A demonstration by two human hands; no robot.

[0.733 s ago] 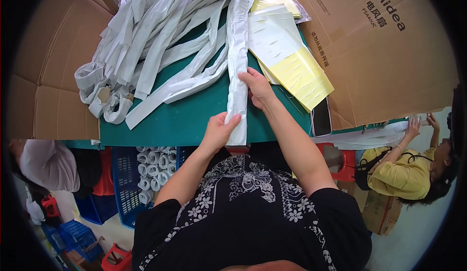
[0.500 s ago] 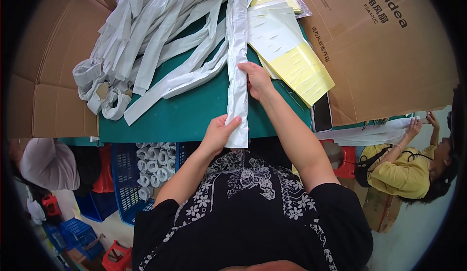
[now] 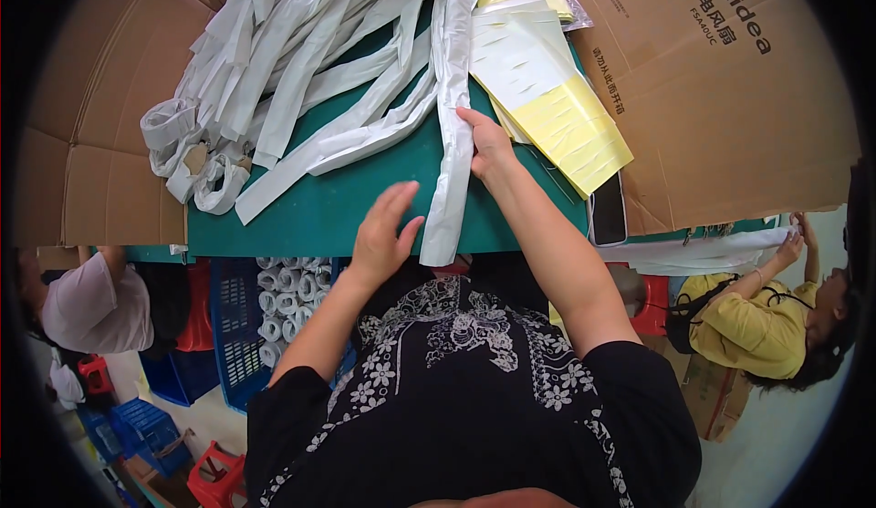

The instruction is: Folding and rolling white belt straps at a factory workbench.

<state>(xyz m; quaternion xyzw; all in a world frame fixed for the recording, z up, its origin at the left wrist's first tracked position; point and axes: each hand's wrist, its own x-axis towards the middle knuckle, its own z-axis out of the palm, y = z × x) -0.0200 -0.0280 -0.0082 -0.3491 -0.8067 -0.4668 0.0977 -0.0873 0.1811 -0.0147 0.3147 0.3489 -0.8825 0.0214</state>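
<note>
A long white fabric strip runs toward me across the green tabletop, its near end by the table's front edge. My right hand grips its right side partway along, thumb on top. My left hand is off the strip, a little to its left, with thumb and fingers apart and nothing in them. Left of the strip lies a heap of similar white strips, several with ends pointing my way. A few rolled white strips sit at the heap's near left.
White and yellow sheets with slits lie right of the strip, beside a dark phone-like object. Cardboard walls stand on both sides. Below the table, a blue crate holds several white rolls. A person in yellow works at right.
My left hand has let go of the strip's near end and moved up and left, its fingers opening. The near end has swung slightly left; my right hand keeps its grip.
</note>
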